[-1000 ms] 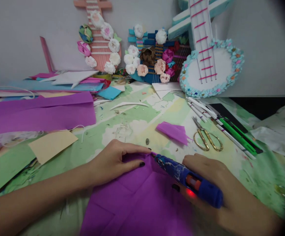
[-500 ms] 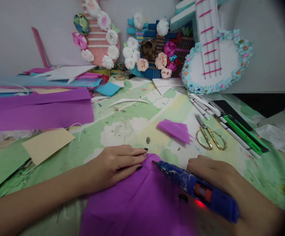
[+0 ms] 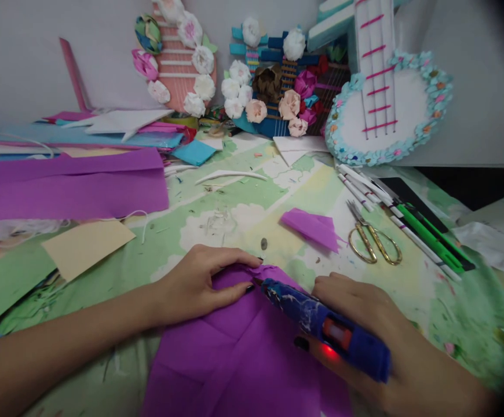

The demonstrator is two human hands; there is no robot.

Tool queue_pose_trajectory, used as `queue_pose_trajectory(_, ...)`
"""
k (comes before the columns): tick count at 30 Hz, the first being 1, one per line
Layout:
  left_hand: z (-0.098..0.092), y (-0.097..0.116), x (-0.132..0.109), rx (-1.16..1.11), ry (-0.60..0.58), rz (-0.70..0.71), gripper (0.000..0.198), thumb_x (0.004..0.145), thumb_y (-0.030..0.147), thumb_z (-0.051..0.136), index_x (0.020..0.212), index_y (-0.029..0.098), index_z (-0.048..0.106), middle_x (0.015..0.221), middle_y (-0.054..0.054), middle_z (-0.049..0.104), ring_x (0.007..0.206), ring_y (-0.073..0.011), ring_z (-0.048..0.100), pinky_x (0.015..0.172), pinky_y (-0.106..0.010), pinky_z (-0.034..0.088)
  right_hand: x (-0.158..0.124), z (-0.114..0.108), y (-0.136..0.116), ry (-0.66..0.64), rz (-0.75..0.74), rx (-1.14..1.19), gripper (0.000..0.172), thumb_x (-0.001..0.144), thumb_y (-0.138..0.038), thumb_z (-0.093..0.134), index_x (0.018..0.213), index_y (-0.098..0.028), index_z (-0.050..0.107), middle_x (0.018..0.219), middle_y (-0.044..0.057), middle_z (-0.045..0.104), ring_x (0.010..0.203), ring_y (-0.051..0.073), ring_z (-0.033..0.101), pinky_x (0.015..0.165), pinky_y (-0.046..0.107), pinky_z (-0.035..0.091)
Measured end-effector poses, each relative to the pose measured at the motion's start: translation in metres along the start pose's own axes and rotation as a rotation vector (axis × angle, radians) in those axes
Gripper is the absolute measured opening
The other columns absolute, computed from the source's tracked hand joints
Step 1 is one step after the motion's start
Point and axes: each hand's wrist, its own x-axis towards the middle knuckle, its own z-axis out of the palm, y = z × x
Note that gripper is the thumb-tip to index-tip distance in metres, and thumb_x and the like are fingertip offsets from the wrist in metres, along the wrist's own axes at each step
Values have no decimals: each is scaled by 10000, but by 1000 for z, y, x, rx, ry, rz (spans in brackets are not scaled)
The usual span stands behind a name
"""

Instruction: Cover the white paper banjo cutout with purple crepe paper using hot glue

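A sheet of purple crepe paper (image 3: 234,359) lies creased in front of me. My left hand (image 3: 204,284) holds its far edge, with the thumb on top and the index finger along the edge; the other fingers are hidden. A blue hot glue gun (image 3: 321,324) with a red glowing light is gripped in my right hand (image 3: 365,324). Its nozzle points left and reaches the paper close to my left thumb, though I cannot tell whether it touches. Beyond my hands lies a small folded purple paper piece (image 3: 313,227), with gold-handled scissors (image 3: 371,237) to its right.
Paper-flower-decorated guitar shapes, including a white one (image 3: 380,110), lean on the back wall. Purple paper (image 3: 69,188), a beige card (image 3: 89,246) and stacked sheets lie left. A green cutter (image 3: 434,234) and white sticks (image 3: 356,188) lie right. Scraps dot the patterned cloth (image 3: 234,226).
The glue gun and my right hand have moved left, bringing the nozzle to my left thumb. My left thumb and index finger have spread apart, and the paper's far edge is lifted and crumpled.
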Motion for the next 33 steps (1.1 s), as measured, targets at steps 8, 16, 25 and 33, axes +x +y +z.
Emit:
queue_pose_trajectory(8, 2, -2, -1, 23, 49, 77, 268, 824, 193, 611, 1091, 190, 625, 1042, -5, 717, 935, -110, 672, 839, -180, 510, 2, 5, 1, -77, 41, -90, 79, 811, -175, 503, 742, -201, 472, 708, 14, 559, 632, 145, 516, 549, 263, 392)
queue_pose_trajectory(16, 3, -6, -2, 49, 69, 138, 259, 824, 183, 615, 1083, 180, 627, 1042, -18, 718, 936, -109, 674, 844, -179, 516, 2, 3, 3, -68, 65, -60, 107, 774, -162, 540, 717, -210, 463, 690, 10, 557, 613, 143, 512, 531, 265, 367)
queue_pose_trajectory(25, 1, -7, 0, 166, 40, 293, 166, 840, 168, 580, 997, 158, 633, 1056, -87, 707, 899, -152, 676, 784, -241, 549, -5, -15, 8, -118, 92, -77, 188, 836, -275, 524, 694, -209, 419, 650, -27, 494, 545, 105, 443, 499, 250, 311)
queue_pose_trajectory(33, 0, -7, -1, 180, 16, 262, 198, 849, 182, 566, 1042, 174, 609, 1118, -87, 681, 963, -150, 652, 837, -246, 523, -10, -18, 9, -149, 67, -78, 98, 805, -215, 535, 731, -203, 472, 694, -8, 526, 597, 121, 486, 540, 256, 339)
